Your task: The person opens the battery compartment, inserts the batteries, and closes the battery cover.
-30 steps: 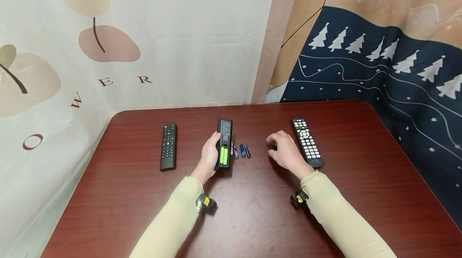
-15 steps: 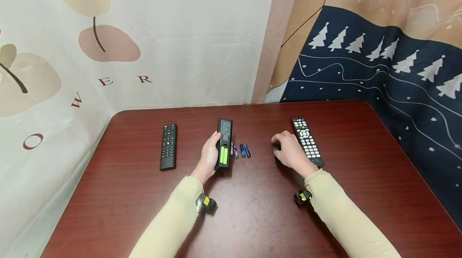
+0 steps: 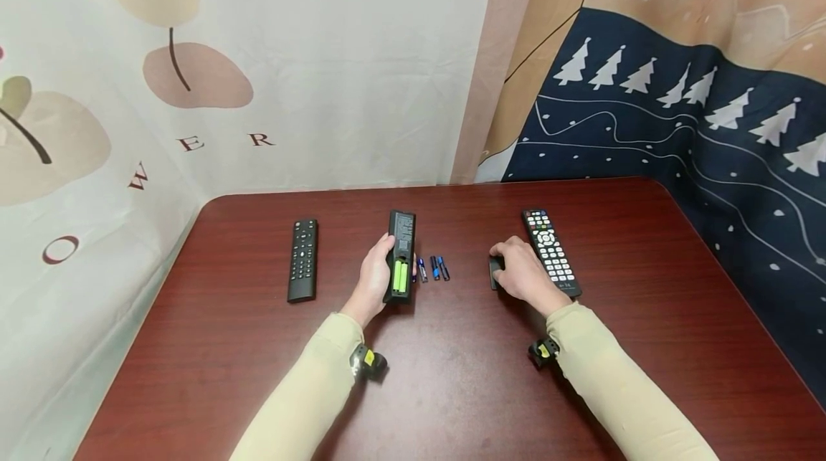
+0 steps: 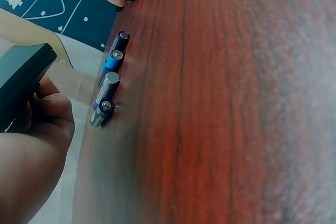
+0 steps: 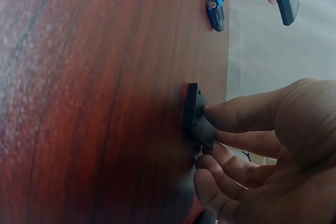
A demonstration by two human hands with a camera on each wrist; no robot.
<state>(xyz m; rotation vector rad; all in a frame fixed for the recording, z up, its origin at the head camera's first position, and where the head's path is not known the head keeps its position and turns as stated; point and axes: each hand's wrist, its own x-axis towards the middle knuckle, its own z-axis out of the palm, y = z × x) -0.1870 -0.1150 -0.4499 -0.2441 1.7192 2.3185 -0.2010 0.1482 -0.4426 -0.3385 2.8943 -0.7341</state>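
My left hand [image 3: 373, 280] grips a black remote control [image 3: 403, 231], its back facing up. Two green batteries [image 3: 400, 277] lie side by side in its uncovered battery compartment. At the right, my right hand [image 3: 521, 272] pinches a small black battery cover [image 3: 494, 272] just above or on the table; I cannot tell which. In the right wrist view, the thumb presses one face of the cover [image 5: 199, 116], with fingers behind it. Several loose blue batteries [image 3: 435, 268] lie right of the held remote; the left wrist view shows these batteries [image 4: 111, 62] in a row.
Another black remote [image 3: 302, 260] lies face up at the left of the brown table [image 3: 439, 389]. A longer remote with white buttons [image 3: 551, 253] lies close beside my right hand. Printed curtains [image 3: 361, 74] hang behind the table.
My right hand has shifted a little to the right, and the battery cover now shows between its thumb and fingers. My left hand and its remote stay in place.
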